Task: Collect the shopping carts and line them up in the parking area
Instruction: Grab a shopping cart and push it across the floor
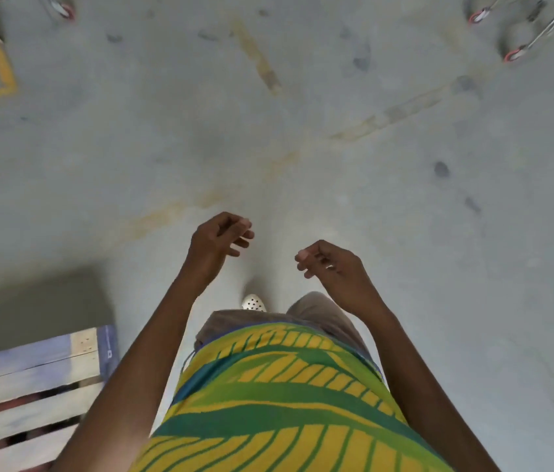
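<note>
While both bare arms reach forward over a stained concrete floor, the left hand and the right hand hang loosely curled with fingers apart, holding nothing and not touching each other. Shopping carts show only as wheels and metal frame at the top edge, one cart at the upper left and another cart at the upper right, both well apart from the hands. A wooden pallet lies at the lower left beside the person's green-and-yellow shirt, with a yellow floor line near the left cart.
</note>
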Tool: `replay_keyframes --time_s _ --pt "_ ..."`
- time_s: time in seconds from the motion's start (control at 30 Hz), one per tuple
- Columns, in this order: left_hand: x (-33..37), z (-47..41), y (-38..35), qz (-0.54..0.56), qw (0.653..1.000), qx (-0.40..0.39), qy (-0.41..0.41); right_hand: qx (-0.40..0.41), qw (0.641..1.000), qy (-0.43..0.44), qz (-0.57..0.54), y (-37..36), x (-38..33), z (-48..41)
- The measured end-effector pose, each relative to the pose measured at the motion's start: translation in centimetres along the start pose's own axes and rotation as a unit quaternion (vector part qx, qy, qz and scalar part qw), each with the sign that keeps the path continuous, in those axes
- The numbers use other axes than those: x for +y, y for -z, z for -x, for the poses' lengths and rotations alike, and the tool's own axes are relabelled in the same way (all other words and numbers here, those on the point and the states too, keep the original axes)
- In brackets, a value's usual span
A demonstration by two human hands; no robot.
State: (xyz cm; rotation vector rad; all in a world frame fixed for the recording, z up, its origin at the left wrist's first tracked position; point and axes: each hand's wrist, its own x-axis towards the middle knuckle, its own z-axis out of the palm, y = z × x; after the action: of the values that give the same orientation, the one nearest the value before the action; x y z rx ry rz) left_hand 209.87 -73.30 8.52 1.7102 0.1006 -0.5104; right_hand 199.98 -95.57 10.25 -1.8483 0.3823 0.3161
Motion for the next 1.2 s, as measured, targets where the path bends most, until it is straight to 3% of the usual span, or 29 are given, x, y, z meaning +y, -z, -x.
replay_keyframes --time_s 0.23,0.43,0.57,0.77,0.97,1.2 --pt "9.3 -16.6 2.4 -0.015 0.999 -0.012 -0.051 0.016 0.999 -0.031 -0.015 2.6 -4.1 -18.0" --pt "10.3 -32.7 2.3 0.001 1.000 0.011 0.025 -0.021 0.999 -0.020 -0.022 6.0 -8.8 -38.0" --pt "14.7 -43.6 2.4 0.019 0.997 0.036 0.064 -0.030 1.000 0.007 0.006 10.5 -15.7 -52.2" --pt "23.9 -57.7 5.4 0.052 0.995 0.074 0.045 -0.054 0.995 0.075 0.020 15.1 -29.2 -68.2" --pt "26.5 -73.9 10.6 0.080 0.987 0.110 0.082 -0.079 0.991 0.107 0.016 14.4 -37.2 -83.1" --pt "31.5 -92.8 20.7 0.065 0.988 0.108 0.090 -0.083 0.995 0.048 0.009 9.0 -43.0 -100.1"
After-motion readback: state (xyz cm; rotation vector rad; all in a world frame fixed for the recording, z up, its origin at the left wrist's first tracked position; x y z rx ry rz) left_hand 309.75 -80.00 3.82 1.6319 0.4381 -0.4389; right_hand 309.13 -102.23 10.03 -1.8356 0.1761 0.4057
